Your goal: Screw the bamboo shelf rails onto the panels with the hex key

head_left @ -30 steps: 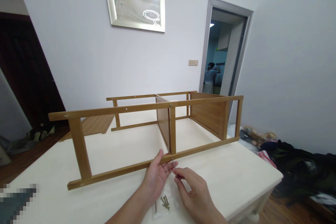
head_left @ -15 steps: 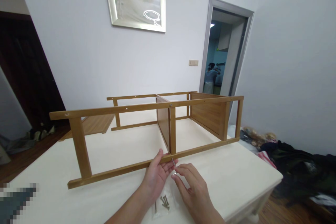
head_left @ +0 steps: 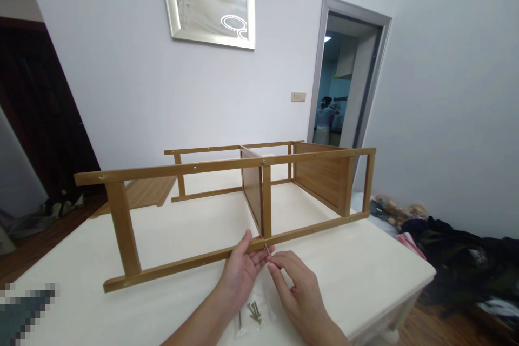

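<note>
A wooden shelf frame (head_left: pixel 186 265) lies on its side on the white table. My left hand (head_left: pixel 240 275) grips its near lower rail around the middle upright, thumb up and fingers beneath, palm towards me. Between thumb and fingertips, my right hand (head_left: pixel 298 286) pinches a thin metal hex key (head_left: pixel 268 251). The key's tip meets the rail just below the middle upright, by my left fingertips; the right fingers cover its other end. Just below my hands is a clear plastic bag (head_left: pixel 246 331) with several screws (head_left: pixel 255 313) on it.
A loose slatted wooden panel (head_left: pixel 152 192) lies at the table's left rear. The white table's (head_left: pixel 389 275) right edge drops to the floor, where dark clothes (head_left: pixel 458 265) are heaped. Beyond the doorway a person (head_left: pixel 324 119) stands in another room.
My right hand has turned the hex key, and its bent short arm, visible before, is now hidden by my fingers. My left hand and the shelf frame stay put.
</note>
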`<state>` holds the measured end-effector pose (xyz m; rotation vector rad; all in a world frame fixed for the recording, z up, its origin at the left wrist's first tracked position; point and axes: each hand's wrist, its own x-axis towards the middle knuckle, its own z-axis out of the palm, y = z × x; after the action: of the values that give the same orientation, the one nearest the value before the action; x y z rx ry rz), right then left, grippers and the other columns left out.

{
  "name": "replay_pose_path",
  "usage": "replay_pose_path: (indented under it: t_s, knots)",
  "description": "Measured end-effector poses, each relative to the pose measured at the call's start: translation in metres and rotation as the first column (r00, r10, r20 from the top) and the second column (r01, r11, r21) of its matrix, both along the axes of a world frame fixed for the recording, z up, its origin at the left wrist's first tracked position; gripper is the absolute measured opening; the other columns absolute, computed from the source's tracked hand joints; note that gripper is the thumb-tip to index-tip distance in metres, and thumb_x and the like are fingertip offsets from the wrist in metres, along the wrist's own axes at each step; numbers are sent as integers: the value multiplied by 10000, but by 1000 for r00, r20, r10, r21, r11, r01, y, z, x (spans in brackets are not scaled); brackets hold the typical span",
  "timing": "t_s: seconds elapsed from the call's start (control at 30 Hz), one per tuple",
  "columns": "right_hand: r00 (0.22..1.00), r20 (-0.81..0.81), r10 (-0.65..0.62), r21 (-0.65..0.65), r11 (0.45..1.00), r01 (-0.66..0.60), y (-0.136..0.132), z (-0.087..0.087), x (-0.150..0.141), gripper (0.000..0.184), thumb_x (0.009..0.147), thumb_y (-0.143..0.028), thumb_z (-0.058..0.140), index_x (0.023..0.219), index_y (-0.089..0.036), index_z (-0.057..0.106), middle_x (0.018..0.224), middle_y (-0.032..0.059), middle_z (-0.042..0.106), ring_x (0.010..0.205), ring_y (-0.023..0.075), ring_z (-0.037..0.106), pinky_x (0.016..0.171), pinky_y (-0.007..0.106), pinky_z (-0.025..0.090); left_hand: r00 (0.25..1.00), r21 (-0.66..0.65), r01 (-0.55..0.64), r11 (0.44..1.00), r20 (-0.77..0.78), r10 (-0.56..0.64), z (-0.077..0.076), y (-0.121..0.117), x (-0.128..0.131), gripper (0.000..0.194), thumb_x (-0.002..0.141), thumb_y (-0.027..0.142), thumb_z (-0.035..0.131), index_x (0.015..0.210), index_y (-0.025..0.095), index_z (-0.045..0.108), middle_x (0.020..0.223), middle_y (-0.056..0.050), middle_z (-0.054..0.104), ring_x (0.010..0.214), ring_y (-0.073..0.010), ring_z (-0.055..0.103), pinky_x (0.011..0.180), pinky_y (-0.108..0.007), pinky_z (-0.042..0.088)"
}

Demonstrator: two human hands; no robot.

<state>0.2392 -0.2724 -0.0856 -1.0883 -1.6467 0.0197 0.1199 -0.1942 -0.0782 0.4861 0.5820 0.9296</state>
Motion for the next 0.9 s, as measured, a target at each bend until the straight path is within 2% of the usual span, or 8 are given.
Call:
replay_pose_path:
  t_s: [0.17,0.4,0.57,0.9]
  knots:
    - [1000,-10,7,-27,1000,-8,1,-2,0,172,952,-174,482,979,-204,649,896,76,695,852,178,667,768,305,570,1000,3,2,1000,-1,-2,-2,1,0,262,868,362,624,870,102,663,802,-126,742,835,-239,719,735,-311,545]
    - [999,-44,-32,-71,997,28,0,-8,3,310,946,-175,503,1246,-217,567,1069,85,702,900,177,688,841,302,573,1000,5,8,1000,30,-8,-4,2,-1,255,882,353,610,838,109,668,775,-97,741,684,-161,692,717,-271,535]
    - [997,37,64,4,998,-64,-1,-7,4,347,944,-97,445,1218,-250,593,956,58,698,878,166,673,782,289,577,1000,15,-7,1000,4,7,-6,3,0,257,874,350,622,858,97,666,790,-124,746,799,-219,720,746,-296,543]
    - [994,98,41,40,998,-45,-1,-9,5,395,928,-59,416,1243,-243,567,956,67,699,859,174,668,761,303,579,1000,6,-8,1000,-13,8,-4,3,0,254,882,346,611,882,97,662,773,-136,747,804,-238,729,726,-304,557]
